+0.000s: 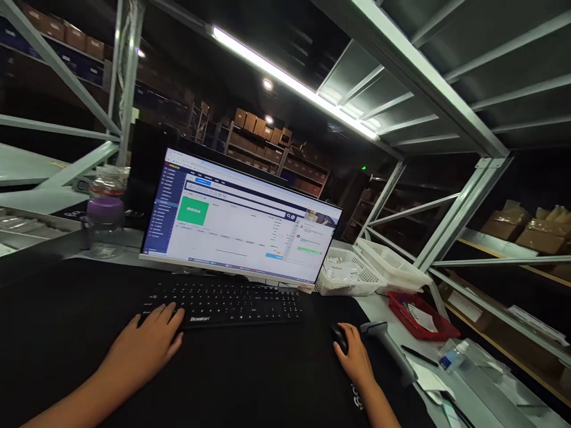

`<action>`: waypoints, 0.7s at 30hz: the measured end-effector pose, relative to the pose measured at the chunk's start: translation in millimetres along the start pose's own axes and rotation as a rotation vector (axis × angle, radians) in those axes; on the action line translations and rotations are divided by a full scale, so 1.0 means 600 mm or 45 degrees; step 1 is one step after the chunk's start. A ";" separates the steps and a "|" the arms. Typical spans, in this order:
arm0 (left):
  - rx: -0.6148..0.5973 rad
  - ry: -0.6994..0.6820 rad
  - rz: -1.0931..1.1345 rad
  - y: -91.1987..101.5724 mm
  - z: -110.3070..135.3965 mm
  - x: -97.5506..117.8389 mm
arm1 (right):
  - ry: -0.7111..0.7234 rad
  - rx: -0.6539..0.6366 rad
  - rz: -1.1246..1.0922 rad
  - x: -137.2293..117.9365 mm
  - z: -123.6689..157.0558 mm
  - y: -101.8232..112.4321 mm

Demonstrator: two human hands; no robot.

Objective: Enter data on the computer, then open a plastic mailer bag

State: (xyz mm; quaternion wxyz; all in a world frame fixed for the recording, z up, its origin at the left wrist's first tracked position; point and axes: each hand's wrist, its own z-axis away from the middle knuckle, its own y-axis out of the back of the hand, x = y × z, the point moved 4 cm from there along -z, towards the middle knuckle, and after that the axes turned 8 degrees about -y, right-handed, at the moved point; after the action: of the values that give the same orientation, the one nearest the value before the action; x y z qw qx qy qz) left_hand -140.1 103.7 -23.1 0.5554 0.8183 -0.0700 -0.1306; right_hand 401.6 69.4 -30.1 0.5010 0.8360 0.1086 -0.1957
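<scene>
My left hand (pixel 149 339) lies flat with fingers stretched out on the left end of a black keyboard (pixel 227 303). My right hand (pixel 354 356) curls over a black mouse (pixel 339 337) on the dark desk mat (pixel 250 374). Behind the keyboard stands a lit monitor (pixel 241 223) showing a software window with a green block. A grey handheld barcode scanner (pixel 388 345) lies just right of my right hand.
White mesh baskets (pixel 370 267) and a red tray (pixel 422 318) with papers sit at the right. A pen (pixel 419 355) and a small plastic bottle (pixel 452 355) lie near them. A clear jar with a purple band (pixel 104 214) stands left of the monitor. Metal shelving frames surround the desk.
</scene>
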 end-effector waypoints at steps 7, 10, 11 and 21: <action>0.035 -0.012 0.003 -0.011 -0.001 -0.005 | -0.157 0.091 0.128 0.009 -0.018 -0.011; 0.070 -0.031 0.009 -0.018 -0.003 -0.009 | -0.180 0.101 0.193 0.003 -0.020 -0.009; 0.074 -0.040 0.012 -0.021 -0.004 -0.010 | -0.183 0.100 0.210 0.001 -0.019 -0.008; 0.056 -0.032 -0.048 -0.070 -0.007 -0.025 | -0.228 0.111 0.286 -0.017 -0.016 0.005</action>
State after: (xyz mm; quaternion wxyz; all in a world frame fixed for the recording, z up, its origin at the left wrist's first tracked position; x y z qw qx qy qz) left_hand -154.7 127.1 -58.7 0.5336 0.8299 -0.0644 -0.1499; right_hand 395.8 76.9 -19.2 0.4906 0.8431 -0.0392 -0.2169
